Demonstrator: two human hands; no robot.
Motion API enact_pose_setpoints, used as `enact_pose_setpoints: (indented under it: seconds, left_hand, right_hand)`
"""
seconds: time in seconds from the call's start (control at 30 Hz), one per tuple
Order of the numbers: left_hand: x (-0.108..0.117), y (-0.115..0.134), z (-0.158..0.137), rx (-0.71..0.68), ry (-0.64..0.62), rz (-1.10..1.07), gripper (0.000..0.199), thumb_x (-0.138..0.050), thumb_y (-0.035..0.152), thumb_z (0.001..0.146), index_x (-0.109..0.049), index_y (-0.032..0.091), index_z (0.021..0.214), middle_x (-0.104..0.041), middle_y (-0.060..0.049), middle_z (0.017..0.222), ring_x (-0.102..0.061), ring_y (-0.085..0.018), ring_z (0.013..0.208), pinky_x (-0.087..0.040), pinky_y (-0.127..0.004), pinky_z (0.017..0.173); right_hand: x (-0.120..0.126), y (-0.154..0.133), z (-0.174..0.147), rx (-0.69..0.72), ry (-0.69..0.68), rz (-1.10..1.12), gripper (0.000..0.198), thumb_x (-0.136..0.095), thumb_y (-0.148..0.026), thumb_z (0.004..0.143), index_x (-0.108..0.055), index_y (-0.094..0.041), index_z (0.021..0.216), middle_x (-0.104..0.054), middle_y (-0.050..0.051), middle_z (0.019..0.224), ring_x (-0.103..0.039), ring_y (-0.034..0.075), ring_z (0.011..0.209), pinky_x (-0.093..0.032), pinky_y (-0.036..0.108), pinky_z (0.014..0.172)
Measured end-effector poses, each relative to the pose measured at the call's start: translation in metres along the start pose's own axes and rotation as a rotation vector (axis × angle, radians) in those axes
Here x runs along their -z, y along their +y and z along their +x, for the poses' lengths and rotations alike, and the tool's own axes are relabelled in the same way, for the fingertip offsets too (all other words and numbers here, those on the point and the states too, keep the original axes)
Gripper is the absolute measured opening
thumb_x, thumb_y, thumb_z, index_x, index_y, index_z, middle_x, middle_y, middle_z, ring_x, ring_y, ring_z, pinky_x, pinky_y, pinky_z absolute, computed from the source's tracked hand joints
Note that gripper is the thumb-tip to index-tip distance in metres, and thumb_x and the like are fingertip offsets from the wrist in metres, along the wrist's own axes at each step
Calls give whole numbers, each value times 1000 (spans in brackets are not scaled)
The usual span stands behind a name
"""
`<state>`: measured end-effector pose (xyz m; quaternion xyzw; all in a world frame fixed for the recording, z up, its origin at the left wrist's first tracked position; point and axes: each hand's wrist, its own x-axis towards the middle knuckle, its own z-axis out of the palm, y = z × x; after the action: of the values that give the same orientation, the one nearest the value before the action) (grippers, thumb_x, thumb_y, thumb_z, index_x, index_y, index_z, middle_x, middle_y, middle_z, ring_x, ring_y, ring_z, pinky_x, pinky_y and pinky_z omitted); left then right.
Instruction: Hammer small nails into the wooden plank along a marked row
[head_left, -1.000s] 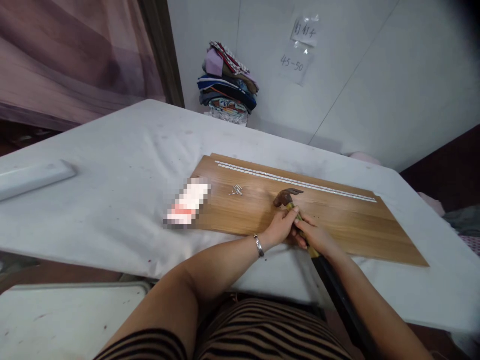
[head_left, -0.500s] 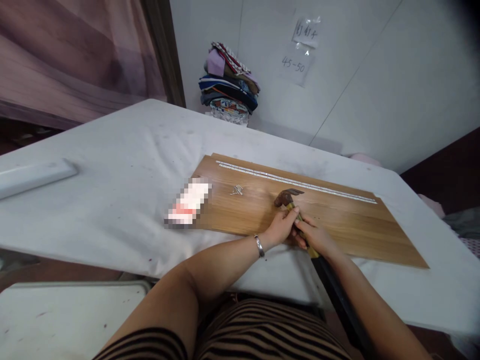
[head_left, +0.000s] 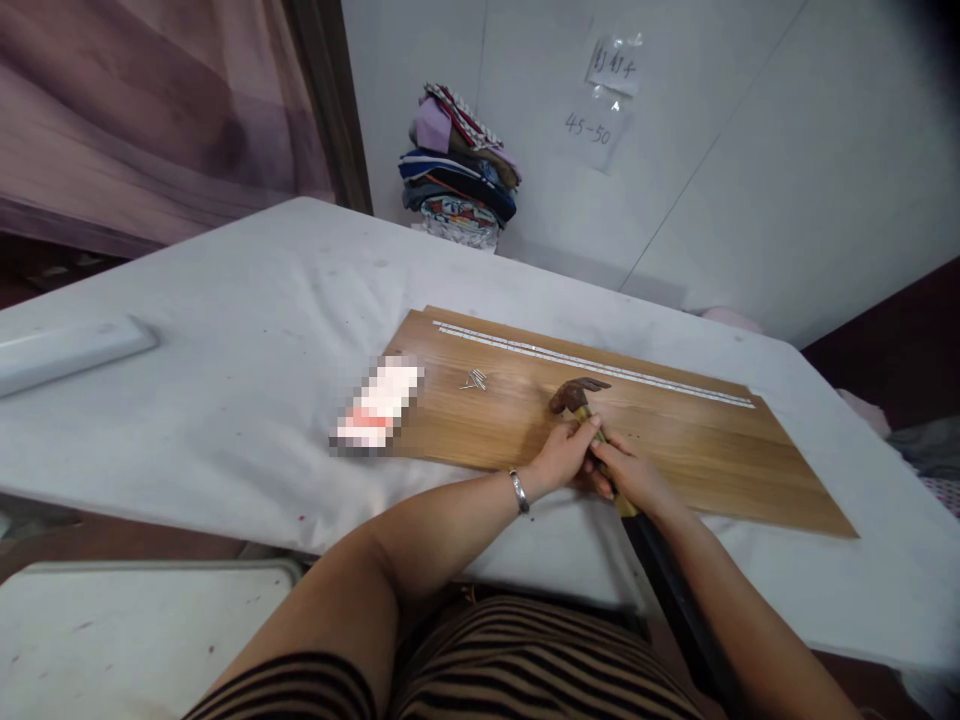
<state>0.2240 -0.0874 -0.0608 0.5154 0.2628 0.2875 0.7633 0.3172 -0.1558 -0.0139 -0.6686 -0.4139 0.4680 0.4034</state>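
**Loose nails (head_left: 475, 380) lying to the left of a two-handed hammer (head_left: 660, 570)**

The hammer is gripped just below its head (head_left: 574, 397): the left hand (head_left: 562, 455) is closed about the upper handle, and the right hand (head_left: 630, 472) is wrapped just behind it, some fingers being hidden. The tool's long axis is directed from the head back and rightward, beside the right forearm (head_left: 750, 580). The nails are heaped at mixed angles on the wooden board (head_left: 720, 455), leftward of and farther off than the left hand, by which the nearer position is occupied. Contact between head and board cannot be confirmed.
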Motion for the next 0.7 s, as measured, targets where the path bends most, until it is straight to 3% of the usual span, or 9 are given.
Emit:
enact_pose_setpoints:
  seconds: [0.23, 0.57, 0.7]
  left_hand:
    - [0, -5, 1, 0, -20, 7, 56, -48, 68, 88, -49, 18, 63, -46, 3, 45, -46, -8, 39, -36, -20, 42]
    - [1, -5, 0, -10, -1, 28, 55, -50, 68, 87, -50, 18, 65, -46, 4, 45, -46, -8, 40, -36, -19, 42]
    - [1, -7, 2, 11, -31, 1, 57, -50, 71, 85, -49, 18, 63, -46, 3, 44, -47, -8, 39, -37, -19, 41]
  right_hand:
    - [1, 4, -1, 24, -15, -29, 30, -56, -51, 80, -49, -23, 73, -49, -8, 45, -40, 8, 31, -32, 22, 35]
    - [0, 6, -1, 35, -4, 6, 31, -57, -52, 79, -49, -23, 77, -55, -7, 54, -40, 7, 32, -31, 22, 34]
    - [2, 5, 0, 24, -26, -11, 30, -56, -52, 80, -49, -23, 74, -48, -8, 44, -39, 8, 31, -31, 22, 36]
